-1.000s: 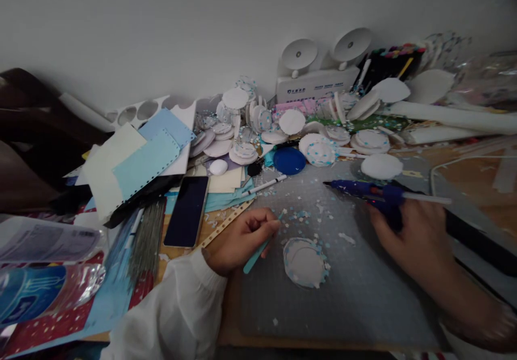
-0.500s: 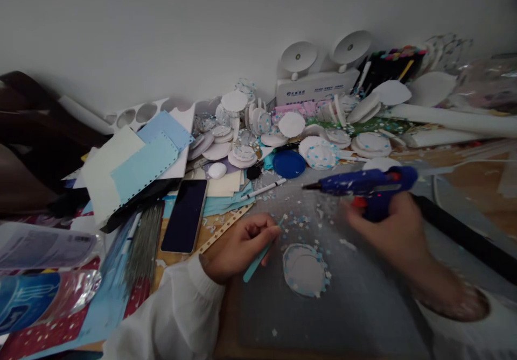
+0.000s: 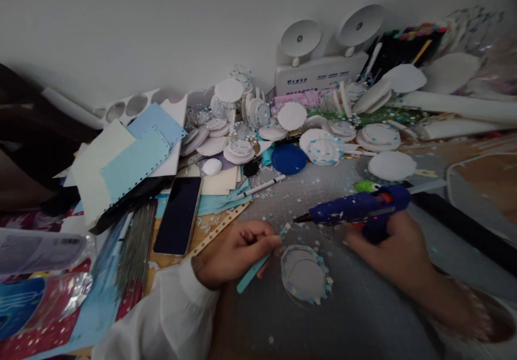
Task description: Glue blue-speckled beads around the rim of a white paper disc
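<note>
Between thumb and fingers, my left hand (image 3: 242, 251) pinches a pair of teal tweezers (image 3: 253, 275), their tip pointing up and right. A tiny pale star seems to be near that tip, too small to tell if it is gripped. My right hand (image 3: 398, 255) is wrapped round the handle of a blue hot glue gun (image 3: 355, 206), nozzle pointing left toward the tweezers' tip. Below the nozzle lies a round white disc (image 3: 306, 278) on the grey mat (image 3: 355, 317), its edge set with blue and white stars. Loose small stars are scattered about the mat.
A smartphone (image 3: 178, 216) lies left of my left hand. Behind are a blue lid (image 3: 288, 159), a white pen (image 3: 264, 185) and several star-trimmed white discs (image 3: 323, 147). Blue and cream cards (image 3: 135, 161) lie at the left, a black rod (image 3: 464, 231) at the right.
My right hand has brought the glue gun down and slightly left, its nozzle now close to the tweezers' tip. The view has shifted a little. A bright green item now shows behind the gun.
</note>
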Demonstrator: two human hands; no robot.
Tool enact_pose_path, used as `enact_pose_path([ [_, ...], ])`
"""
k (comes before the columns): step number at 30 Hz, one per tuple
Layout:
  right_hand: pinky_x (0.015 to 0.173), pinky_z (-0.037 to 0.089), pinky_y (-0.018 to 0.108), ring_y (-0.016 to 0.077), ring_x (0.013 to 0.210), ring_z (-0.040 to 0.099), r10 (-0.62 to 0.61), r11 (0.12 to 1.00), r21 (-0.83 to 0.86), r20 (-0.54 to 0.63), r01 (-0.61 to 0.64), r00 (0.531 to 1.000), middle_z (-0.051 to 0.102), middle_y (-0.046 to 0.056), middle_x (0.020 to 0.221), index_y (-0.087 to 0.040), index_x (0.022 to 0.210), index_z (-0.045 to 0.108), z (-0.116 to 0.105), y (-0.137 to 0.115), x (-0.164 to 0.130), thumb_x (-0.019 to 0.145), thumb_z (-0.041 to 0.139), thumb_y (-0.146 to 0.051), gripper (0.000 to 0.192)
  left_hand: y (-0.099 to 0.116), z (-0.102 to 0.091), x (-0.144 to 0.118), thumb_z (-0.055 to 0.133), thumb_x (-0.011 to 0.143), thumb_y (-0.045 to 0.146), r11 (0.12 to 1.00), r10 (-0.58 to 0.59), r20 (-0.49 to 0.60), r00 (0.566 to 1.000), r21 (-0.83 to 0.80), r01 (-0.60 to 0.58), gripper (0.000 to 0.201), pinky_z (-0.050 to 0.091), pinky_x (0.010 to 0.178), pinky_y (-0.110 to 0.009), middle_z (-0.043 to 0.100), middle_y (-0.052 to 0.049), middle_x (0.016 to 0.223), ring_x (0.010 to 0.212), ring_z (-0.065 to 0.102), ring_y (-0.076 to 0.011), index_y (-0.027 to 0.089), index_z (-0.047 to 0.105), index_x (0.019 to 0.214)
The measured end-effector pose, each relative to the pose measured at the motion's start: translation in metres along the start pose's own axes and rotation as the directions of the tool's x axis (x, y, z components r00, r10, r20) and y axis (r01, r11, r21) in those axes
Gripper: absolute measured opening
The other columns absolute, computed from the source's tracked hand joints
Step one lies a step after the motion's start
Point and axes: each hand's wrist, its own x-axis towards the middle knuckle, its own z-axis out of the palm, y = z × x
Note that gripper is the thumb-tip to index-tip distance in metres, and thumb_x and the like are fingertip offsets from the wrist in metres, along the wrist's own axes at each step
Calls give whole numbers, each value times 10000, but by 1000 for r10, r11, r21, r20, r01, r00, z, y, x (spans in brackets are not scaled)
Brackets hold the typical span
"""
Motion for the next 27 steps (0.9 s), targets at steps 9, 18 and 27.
enact_pose_path([
  [9,467,421,319,215,505,549,-99,995,-13,3,99,995,568,22,544,-241,678,485,2,4,-3,671,565,-388,168,-1,-1,0,594,859,478,1000,20,9,1000,20,-21,383,283,370,-165,474,51,412,337,399,-57,146,561,673],
  [18,454,421,317,211,485,541,-90,995,-33,39,92,995,560,7,538,-258,708,476,2,6,-4,684,537,-390,148,1,-2,0,587,860,497,999,3,22,1000,38,-4,399,290,370,-161,476,50,417,340,399,-55,145,559,673],
  [27,456,411,320,208,463,520,-168,978,-122,1,167,986,514,2,519,-263,689,455,4,8,-5,691,546,-388,155,1,-1,0,587,863,485,1000,16,17,1000,26,-16,386,285,372,-162,473,50,412,343,401,-59,147,566,676],
])
